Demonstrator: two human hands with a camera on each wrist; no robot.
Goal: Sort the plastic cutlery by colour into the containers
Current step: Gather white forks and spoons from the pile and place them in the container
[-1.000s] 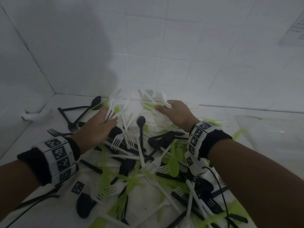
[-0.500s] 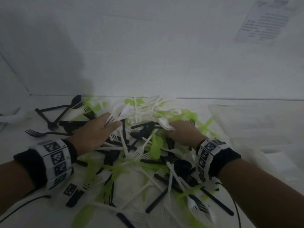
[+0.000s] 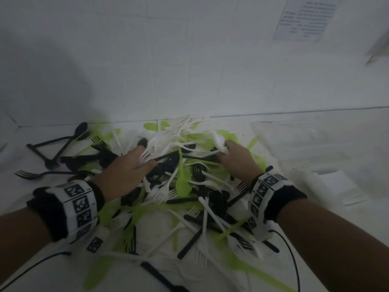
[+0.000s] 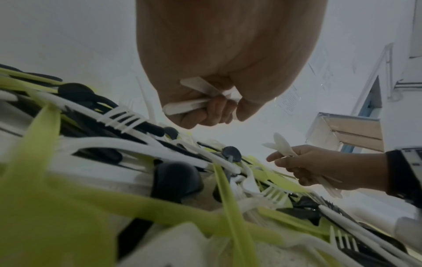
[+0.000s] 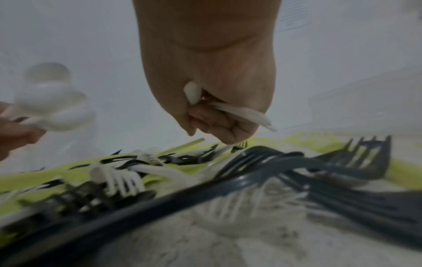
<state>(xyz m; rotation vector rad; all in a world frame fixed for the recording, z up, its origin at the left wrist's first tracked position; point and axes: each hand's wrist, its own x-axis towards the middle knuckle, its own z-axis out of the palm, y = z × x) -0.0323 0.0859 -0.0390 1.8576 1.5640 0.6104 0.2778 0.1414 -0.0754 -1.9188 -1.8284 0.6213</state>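
A bunch of white cutlery [image 3: 156, 144] is gripped in the left hand [image 3: 124, 171], the fingers curled round the handles; in the left wrist view the handle ends [image 4: 196, 97] are seen crossing under the closed fingers. A smaller bunch of white spoons [image 3: 220, 142] is pinched in the right hand [image 3: 236, 159], the bowls pointing up and away from the wrist, the handles [image 5: 242, 112] trailing back out of the fist.

Both hands are held low over the pile [image 3: 189, 186], which is spread on the tabletop [image 3: 315, 165] directly beneath and between them. More white pieces are heaped at the far edge of the pile [image 3: 183, 125], just ahead of both hands, and nearer the left by a little; their long axes are fanned out, mostly pointing away and to the right. A white fork [image 3: 166, 190] lies between the wrists, tines towards the person.

The pieces are thin, smooth, rigid plastic in white, black and lime green, tangled and overlapped, so snagging is likely when one is lifted. Black pieces [image 3: 54, 148] lie apart to the left. A clear, faint container [image 3: 294, 140] seems to stand to the right of the pile, closer to the right hand.
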